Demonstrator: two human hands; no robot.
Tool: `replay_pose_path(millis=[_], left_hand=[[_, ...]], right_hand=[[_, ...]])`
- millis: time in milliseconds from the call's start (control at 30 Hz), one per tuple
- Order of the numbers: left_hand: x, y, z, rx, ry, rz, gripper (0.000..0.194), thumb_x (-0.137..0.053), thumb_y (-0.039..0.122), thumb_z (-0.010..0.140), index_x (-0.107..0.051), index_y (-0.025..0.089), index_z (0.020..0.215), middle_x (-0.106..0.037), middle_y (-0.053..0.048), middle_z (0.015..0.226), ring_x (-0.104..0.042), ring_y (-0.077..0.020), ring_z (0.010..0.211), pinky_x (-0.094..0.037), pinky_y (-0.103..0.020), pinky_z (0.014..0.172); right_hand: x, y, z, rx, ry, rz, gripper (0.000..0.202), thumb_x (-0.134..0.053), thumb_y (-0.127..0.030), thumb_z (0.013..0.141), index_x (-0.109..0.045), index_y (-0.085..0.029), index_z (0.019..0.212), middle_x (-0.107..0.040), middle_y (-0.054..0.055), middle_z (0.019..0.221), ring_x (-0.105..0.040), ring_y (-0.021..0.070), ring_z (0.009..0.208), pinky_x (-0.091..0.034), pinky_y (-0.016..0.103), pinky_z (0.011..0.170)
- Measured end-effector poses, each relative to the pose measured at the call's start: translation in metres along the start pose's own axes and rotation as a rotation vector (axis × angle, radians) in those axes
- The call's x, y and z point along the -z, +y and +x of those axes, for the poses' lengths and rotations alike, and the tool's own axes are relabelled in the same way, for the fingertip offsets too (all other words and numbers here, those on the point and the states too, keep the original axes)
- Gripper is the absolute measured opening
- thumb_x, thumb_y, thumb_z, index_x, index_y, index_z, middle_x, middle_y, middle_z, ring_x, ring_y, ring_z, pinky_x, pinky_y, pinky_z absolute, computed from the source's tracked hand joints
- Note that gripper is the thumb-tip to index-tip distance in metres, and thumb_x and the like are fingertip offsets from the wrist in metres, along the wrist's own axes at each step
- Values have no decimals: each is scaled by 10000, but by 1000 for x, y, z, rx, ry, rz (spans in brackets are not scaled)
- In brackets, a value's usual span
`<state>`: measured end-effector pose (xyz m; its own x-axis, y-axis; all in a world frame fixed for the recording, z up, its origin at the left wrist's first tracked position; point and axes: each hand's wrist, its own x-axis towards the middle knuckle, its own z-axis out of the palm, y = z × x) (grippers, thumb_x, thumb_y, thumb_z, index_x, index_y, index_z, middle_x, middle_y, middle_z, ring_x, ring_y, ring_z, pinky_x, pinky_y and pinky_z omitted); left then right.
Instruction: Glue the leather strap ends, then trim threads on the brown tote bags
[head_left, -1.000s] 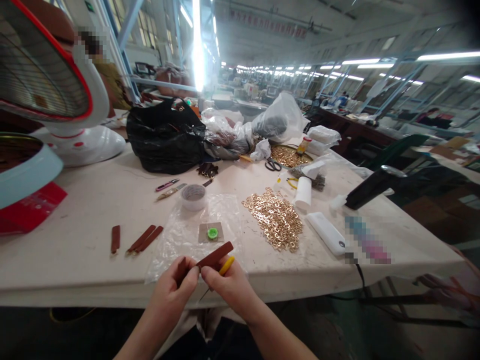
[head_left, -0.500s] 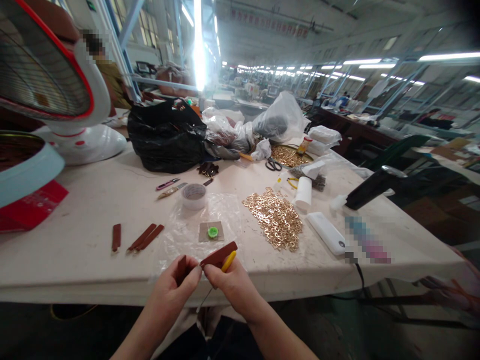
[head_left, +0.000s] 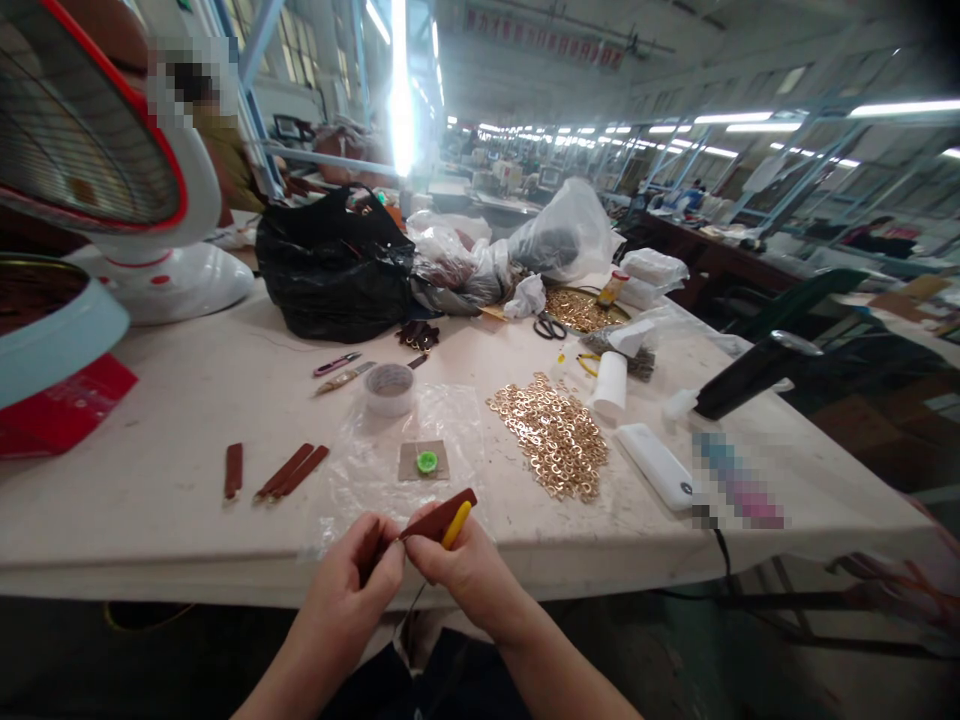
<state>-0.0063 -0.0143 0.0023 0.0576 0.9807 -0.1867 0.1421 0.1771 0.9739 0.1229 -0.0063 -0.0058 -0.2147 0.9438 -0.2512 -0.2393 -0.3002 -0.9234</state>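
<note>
My left hand [head_left: 351, 572] and my right hand [head_left: 463, 572] meet at the table's front edge, thumbs and fingertips closed together. Between them is a brown leather strap [head_left: 442, 512], its free end slanting up to the right over my right fingers. More brown leather shows inside the curl of my left fingers. A yellow handle-like piece [head_left: 457, 524] sticks up from my right hand; the rest of it is hidden. The small part at my fingertips is too tiny to make out. Past my hands lies a green round piece [head_left: 427, 462] on a small brown card [head_left: 411, 470].
Left are several finished-looking brown straps [head_left: 288, 474]. A heap of gold metal rings [head_left: 553, 438] lies right, near a white power bank [head_left: 654, 466]. Behind are a tape roll [head_left: 390, 390], scissors [head_left: 550, 327] and a black bag [head_left: 334, 270]. A fan [head_left: 157, 270] stands left.
Both hands stay together at the table edge. The leather in my left hand has tipped lower into the fingers, and the strap's free end has shifted very slightly. The view has moved a little.
</note>
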Motion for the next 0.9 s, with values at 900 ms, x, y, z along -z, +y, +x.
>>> replay_pose_path(millis=[900], left_hand=[[4,-9,1,-74,-126,28,289,-427,437,836,-410,201,670,-364,34,630,-355,-133,610,-306,-256,576]], right_hand=[[-1,8,7,-69,109,-72,242,-689,-317,546,-518,-169,632,-379,-85,466,-309,61,443,-267,194,433]])
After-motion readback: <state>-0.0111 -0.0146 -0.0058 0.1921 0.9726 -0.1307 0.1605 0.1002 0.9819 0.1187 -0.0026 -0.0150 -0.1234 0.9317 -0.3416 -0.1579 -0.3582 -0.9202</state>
